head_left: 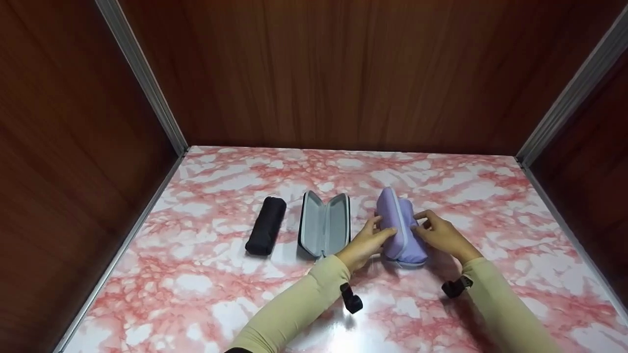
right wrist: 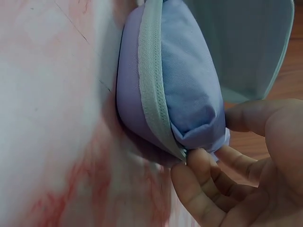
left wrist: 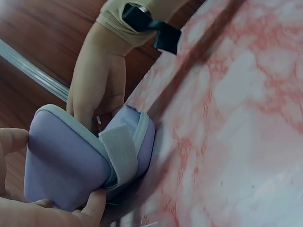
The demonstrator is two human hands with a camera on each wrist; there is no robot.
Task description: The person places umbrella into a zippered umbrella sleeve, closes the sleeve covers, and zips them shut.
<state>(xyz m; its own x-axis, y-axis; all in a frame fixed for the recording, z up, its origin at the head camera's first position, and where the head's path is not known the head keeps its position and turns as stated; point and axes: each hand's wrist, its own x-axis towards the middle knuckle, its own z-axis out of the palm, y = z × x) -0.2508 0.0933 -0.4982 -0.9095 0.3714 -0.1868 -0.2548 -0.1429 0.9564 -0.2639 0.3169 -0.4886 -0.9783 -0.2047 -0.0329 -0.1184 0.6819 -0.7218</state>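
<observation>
- The left hand [head_left: 365, 245] is clamped on the raised lid of the purple case [head_left: 390, 220]: its thumb and fingers press from two sides, so they are apart only by the lid's width.
- The right hand [head_left: 441, 235] has bent fingers, and with thumb and fingertips it pinches the end of the purple fabric bundle [right wrist: 189, 75], which lies inside this case, beside the pale zipper [right wrist: 151, 66].
- The case rests on the red and white tabletop [head_left: 196, 284], to the right of an unfolded black case with grey lining [head_left: 336, 223]; farther left lies a black pouch [head_left: 266, 225], well apart from both hands.
- A white strap [left wrist: 120, 151] joins the lid and the lower shell at one side.
- From the head view, the lid and the left hand hide part of the bundle, and I cannot see what is under it.
- In the left wrist view, the left hand is cut off by the picture border; in the right wrist view, the right hand and the lid are also cut.
- Near the right fingers, in the left wrist view, a small pale piece is too small to make out.
</observation>
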